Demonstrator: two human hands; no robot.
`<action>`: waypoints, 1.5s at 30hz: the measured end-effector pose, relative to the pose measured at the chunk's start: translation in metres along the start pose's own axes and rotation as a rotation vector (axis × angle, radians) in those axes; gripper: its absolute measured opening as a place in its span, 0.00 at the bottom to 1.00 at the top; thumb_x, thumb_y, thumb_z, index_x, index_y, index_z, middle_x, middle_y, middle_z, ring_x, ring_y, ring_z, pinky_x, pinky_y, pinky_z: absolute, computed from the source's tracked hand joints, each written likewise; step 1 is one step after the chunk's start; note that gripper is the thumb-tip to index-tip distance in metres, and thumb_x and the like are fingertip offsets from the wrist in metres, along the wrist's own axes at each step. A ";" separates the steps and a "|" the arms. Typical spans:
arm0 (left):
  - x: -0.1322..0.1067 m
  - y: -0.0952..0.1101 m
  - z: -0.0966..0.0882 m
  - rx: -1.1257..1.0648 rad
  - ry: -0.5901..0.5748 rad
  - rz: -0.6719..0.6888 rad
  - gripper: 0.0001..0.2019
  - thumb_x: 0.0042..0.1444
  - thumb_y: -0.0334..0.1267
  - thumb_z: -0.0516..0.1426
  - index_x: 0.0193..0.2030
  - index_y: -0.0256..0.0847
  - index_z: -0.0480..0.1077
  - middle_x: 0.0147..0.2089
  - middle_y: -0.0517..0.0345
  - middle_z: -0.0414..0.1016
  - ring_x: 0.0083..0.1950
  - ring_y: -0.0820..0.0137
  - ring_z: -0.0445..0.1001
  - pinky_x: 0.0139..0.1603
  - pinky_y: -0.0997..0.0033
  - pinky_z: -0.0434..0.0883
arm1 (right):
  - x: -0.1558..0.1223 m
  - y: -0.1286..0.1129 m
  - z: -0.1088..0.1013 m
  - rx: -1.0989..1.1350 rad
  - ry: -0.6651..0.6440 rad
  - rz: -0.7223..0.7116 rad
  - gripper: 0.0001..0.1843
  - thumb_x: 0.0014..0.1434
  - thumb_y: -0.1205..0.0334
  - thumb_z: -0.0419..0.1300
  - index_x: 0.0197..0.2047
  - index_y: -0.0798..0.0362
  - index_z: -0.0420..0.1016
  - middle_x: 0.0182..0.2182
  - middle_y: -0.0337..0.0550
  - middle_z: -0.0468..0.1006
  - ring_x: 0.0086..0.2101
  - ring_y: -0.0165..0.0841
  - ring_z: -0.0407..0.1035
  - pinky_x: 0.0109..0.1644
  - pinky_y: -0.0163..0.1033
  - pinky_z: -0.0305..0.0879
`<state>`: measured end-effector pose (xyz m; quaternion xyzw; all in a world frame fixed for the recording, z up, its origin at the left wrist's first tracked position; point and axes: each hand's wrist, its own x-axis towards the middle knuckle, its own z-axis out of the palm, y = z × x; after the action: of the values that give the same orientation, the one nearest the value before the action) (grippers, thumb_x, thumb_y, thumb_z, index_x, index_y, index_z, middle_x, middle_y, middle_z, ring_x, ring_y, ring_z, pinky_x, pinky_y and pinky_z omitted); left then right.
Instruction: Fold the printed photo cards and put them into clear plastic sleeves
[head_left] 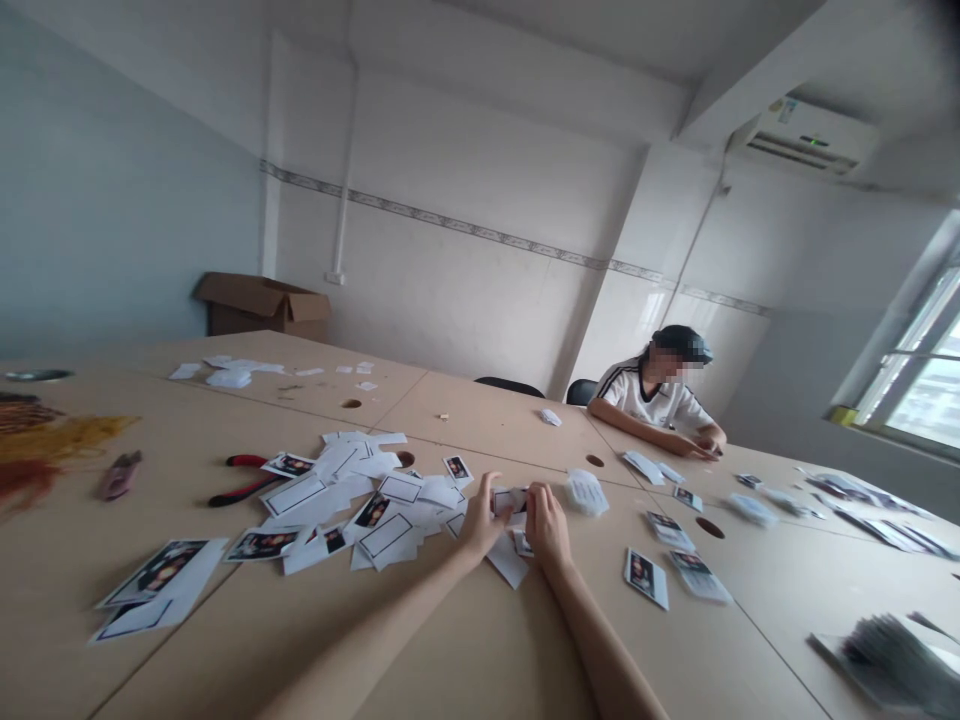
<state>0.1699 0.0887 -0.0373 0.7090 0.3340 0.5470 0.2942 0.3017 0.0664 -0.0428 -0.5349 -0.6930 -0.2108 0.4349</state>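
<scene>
Between my two hands, just above the table, is a small printed card point(511, 502) with a dark picture and a pale border. My left hand point(482, 518) pinches its left side, thumb on the face. My right hand point(547, 520) closes on its right side, partly hiding it. Below them a white paper slip point(508, 562) lies on the table. Just left of my left hand spreads a loose heap of white slips with dark outlines point(386, 540), with several picture cards mixed in.
Pliers with red and black handles point(244, 480) and a small pink-handled tool point(120, 475) lie to the left. Stacked cards point(697, 575) and a clear packet point(586, 492) sit to the right. Across the table point(420, 640) a person point(652, 395) is seated. A cardboard box point(262, 303) stands behind.
</scene>
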 end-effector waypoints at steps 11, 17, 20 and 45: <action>0.006 -0.005 -0.002 -0.011 0.036 -0.110 0.13 0.38 0.24 0.55 0.34 0.37 0.68 0.30 0.59 0.70 0.31 0.71 0.69 0.32 0.74 0.66 | -0.001 0.000 0.004 -0.255 -0.041 0.065 0.09 0.58 0.67 0.42 0.30 0.54 0.61 0.29 0.42 0.66 0.30 0.31 0.60 0.33 0.34 0.55; 0.008 -0.023 -0.001 0.001 0.105 -0.168 0.09 0.38 0.25 0.55 0.31 0.36 0.68 0.31 0.57 0.71 0.35 0.67 0.69 0.36 0.69 0.67 | 0.000 -0.003 0.004 -0.326 -0.071 0.080 0.09 0.58 0.68 0.43 0.30 0.54 0.61 0.30 0.42 0.66 0.31 0.30 0.61 0.33 0.33 0.53; 0.008 -0.028 0.000 0.010 0.128 -0.174 0.09 0.39 0.25 0.54 0.31 0.36 0.68 0.32 0.56 0.71 0.37 0.66 0.69 0.38 0.67 0.67 | 0.000 -0.004 0.003 -0.340 -0.095 0.084 0.08 0.57 0.68 0.44 0.29 0.54 0.61 0.30 0.42 0.67 0.31 0.30 0.62 0.33 0.33 0.52; 0.007 -0.027 -0.003 0.042 0.211 -0.217 0.06 0.39 0.30 0.55 0.28 0.38 0.64 0.28 0.59 0.68 0.33 0.68 0.68 0.35 0.70 0.65 | -0.003 -0.005 0.005 -0.402 -0.135 0.239 0.11 0.58 0.65 0.42 0.26 0.53 0.60 0.20 0.37 0.71 0.24 0.29 0.67 0.31 0.34 0.49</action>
<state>0.1642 0.1105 -0.0533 0.6134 0.4490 0.5762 0.3003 0.2953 0.0672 -0.0468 -0.7016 -0.5965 -0.2556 0.2943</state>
